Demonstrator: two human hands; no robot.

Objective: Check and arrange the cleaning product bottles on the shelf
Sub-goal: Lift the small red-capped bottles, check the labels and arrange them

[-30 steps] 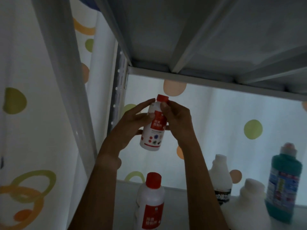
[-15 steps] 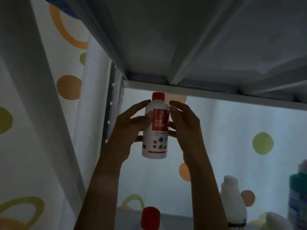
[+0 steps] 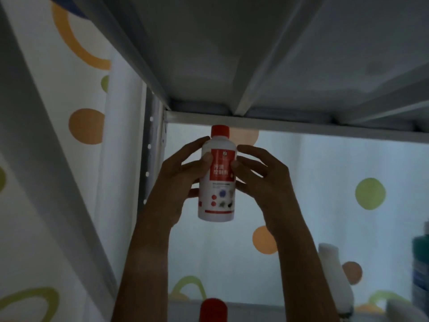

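A small white bottle (image 3: 217, 182) with a red cap and a red label is held upright in the air, its label toward me, just below the upper shelf's back rail. My left hand (image 3: 178, 180) grips its left side with thumb and fingers curled round it. My right hand (image 3: 262, 180) holds its right side, thumb on the label edge. Below, only the red cap of a second bottle (image 3: 213, 309) shows at the bottom edge.
The grey underside of the upper shelf (image 3: 255, 54) hangs close overhead. A white bottle (image 3: 334, 275) and a teal bottle (image 3: 421, 270) stand at the lower right. A perforated shelf post (image 3: 149, 159) rises at the left. A dotted curtain (image 3: 348, 194) hangs behind.
The bottle went from tilted to upright with its label facing me. My right hand slid from the cap to the bottle's side. The view tipped upward, hiding most of the lower bottles.
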